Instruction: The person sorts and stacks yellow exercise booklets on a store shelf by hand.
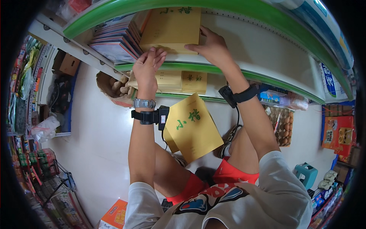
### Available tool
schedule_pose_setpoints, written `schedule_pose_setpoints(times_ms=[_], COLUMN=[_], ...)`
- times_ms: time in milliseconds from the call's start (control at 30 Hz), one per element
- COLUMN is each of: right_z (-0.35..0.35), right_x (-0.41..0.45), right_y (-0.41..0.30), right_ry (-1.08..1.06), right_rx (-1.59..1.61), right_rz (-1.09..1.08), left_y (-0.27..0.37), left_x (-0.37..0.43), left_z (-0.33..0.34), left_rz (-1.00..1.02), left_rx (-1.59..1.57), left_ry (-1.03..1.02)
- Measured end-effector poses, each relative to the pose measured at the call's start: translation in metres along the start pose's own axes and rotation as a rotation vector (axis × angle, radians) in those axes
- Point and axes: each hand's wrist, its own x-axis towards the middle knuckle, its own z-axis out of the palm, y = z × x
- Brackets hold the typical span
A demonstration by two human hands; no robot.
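Observation:
A stack of yellow-covered exercise books (174,28) with green characters lies on the white metal shelf. My right hand (211,45) is at the stack's right side, its thumb on the front edge and its fingers round the right edge. At the front left corner, my left hand (150,58) has its fingers curled and close to the books; whether it grips them I cannot tell. Left of the stack stand thinner booklets (114,43) in a fanned pile. More yellow exercise books (194,128) lie in a loose pile between my knees, below shelf height.
A green shelf edge (183,67) runs under my wrists, another (171,4) arches overhead. The lower shelf holds more exercise books (168,78). A box of potatoes (114,88) stands at the left, an egg tray (281,126) at the right, and a teal stool (306,174) farther back.

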Motion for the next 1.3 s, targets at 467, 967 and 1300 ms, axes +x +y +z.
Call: schedule_pose_setpoints(times_ms=[467, 967, 1300], right_z=[-0.003, 0.004, -0.026], right_x=[-0.005, -0.018, -0.042], right_y=[-0.002, -0.006, 0.006], right_ry=[-0.055, -0.041, -0.078], right_rx=[-0.07, -0.165, -0.188], right_rz=[0.122, -0.013, -0.104], left_y=[-0.001, 0.003, 0.004], left_x=[0.013, -0.016, -0.111], left_z=[0.003, 0.015, -0.01], left_rz=[0.027, 0.118, 0.379], left_rx=[0.092, 0.199, 0.907], left_ry=[0.011, -0.007, -0.229])
